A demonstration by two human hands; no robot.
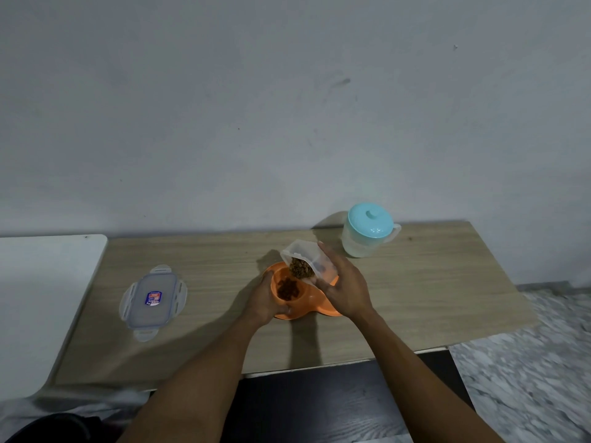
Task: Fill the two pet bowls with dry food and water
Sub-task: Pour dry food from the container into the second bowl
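Note:
An orange double pet bowl sits mid-table. Its left bowl holds a small heap of brown dry food. My right hand grips a clear plastic container, tilted over the left bowl, with brown kibble gathered at its lower lip. My left hand holds the bowl's left rim. The right bowl is mostly hidden behind my right hand and the container. A clear water jug with a turquoise lid stands upright at the back right.
The container's clear lid with a blue-red label lies flat on the left of the wooden table. A white surface adjoins the table's left edge. Marbled floor shows to the right.

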